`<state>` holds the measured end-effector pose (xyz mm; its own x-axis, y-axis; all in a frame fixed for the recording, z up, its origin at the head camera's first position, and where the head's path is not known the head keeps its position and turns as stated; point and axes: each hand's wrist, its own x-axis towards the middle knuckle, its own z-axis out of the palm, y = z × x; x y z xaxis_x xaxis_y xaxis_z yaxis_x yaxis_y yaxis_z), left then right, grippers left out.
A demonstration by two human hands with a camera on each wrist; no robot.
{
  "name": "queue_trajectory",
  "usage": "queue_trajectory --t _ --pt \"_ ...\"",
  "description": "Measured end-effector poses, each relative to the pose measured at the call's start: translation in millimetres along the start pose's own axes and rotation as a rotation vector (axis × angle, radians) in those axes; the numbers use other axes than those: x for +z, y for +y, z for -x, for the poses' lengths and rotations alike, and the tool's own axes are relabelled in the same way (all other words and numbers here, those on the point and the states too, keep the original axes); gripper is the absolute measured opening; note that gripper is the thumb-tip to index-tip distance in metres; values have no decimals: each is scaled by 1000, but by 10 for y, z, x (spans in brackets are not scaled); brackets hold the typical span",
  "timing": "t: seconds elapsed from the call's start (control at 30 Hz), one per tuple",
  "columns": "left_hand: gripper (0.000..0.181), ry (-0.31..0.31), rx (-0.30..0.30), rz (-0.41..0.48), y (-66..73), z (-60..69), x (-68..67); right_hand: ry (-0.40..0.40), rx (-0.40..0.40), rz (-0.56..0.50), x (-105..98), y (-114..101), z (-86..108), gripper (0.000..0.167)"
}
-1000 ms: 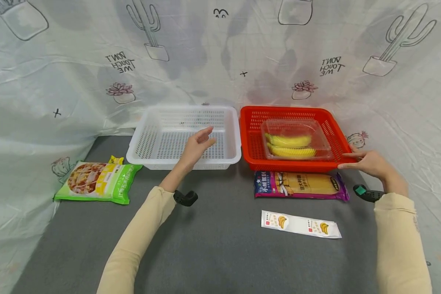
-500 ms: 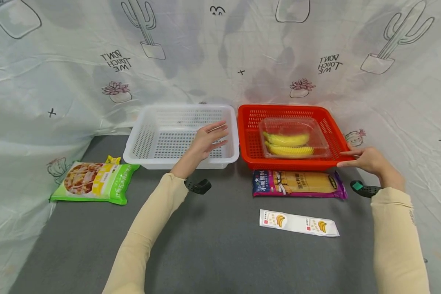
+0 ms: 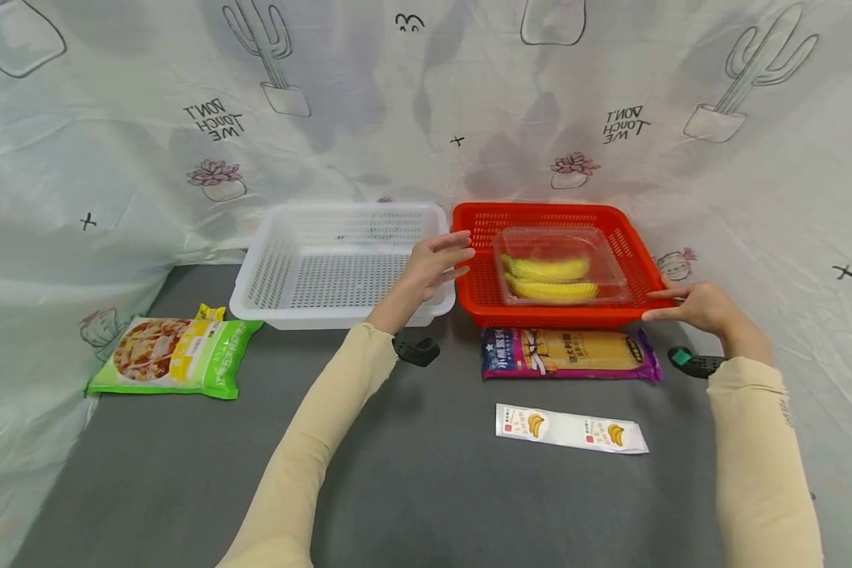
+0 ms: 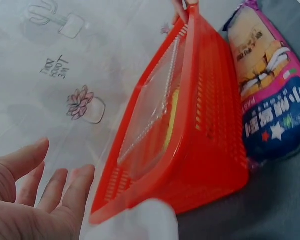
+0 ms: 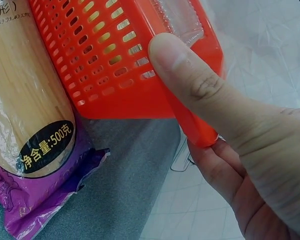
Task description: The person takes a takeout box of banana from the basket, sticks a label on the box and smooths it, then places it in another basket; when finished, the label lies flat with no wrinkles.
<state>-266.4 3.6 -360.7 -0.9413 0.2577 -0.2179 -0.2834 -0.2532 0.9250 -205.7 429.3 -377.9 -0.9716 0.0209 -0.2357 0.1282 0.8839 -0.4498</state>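
A red plastic basket (image 3: pixel 539 317) stands at the back right, a clear lidded box (image 3: pixel 614 268) with yellow bananas (image 3: pixel 550 292) inside it. My right hand (image 3: pixel 710 309) grips the basket's front right corner; in the right wrist view the thumb lies on the rim and fingers curl beneath it. My left hand (image 3: pixel 429 268) is held above the right end of a white plastic basket (image 3: pixel 326 318), close to the red basket's left rim. Its fingers are extended and apart, with nothing between them, as the left wrist view shows.
A purple-edged pasta pack (image 3: pixel 571 353) lies in front of the red basket, and a strip of banana-printed labels (image 3: pixel 571 428) nearer on the grey table (image 3: pixel 397 489). At left lie a green food bag (image 3: pixel 173 356) and a small yellow packet (image 3: pixel 211 312). A patterned sheet (image 3: pixel 369 95) hangs behind.
My left hand has moved right, from over the middle of the white basket to beside the red one, its fingers straightening. My right hand keeps its hold on the red basket's corner.
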Motion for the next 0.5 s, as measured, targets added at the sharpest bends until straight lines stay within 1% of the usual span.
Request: queue_trajectory --t 0.13,0.27,0.33,0.5 --pt "42 1 -20 -21 -71 -47 113 4 -1 -13 23 -2 -6 75" --pt "44 0 -21 -32 -141 -91 219 -15 18 -24 25 -11 -8 77" --pt "42 9 -15 -25 -171 -109 276 -24 22 -33 21 -18 -7 78" --pt "38 7 3 12 -253 -154 411 -28 16 -47 5 -13 -12 78"
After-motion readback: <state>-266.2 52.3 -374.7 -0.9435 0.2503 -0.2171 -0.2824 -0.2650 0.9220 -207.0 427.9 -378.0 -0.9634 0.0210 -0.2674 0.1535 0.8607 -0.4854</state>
